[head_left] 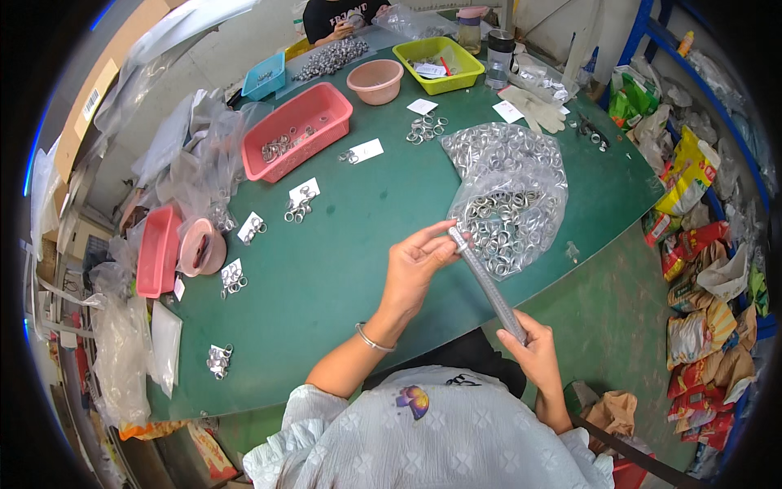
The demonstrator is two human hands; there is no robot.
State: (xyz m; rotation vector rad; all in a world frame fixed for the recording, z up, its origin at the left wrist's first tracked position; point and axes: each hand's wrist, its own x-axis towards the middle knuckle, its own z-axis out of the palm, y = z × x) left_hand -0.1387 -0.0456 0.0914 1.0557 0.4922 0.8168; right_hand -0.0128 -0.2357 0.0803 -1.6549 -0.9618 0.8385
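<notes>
A grey tapered ring mandrel (492, 292) slants across in front of me, its thin end up and to the left. My right hand (533, 346) is wrapped round the thick lower end. At the bright thin tip, the thumb and forefinger of my left hand (417, 265) are closed; whether a ring sits between them I cannot tell. Just beyond the tip lies a large clear plastic bag (509, 151), full of silver rings (498, 218) that show through its open mouth.
Small ring piles with white paper slips (303, 192) dot the green table (342, 269). A red basket (297, 126), pink bowl (375, 81) and yellow-green basket (440, 69) stand farther back. A person (338, 24) sits at the far edge. Shelves (709, 73) with packets line the right.
</notes>
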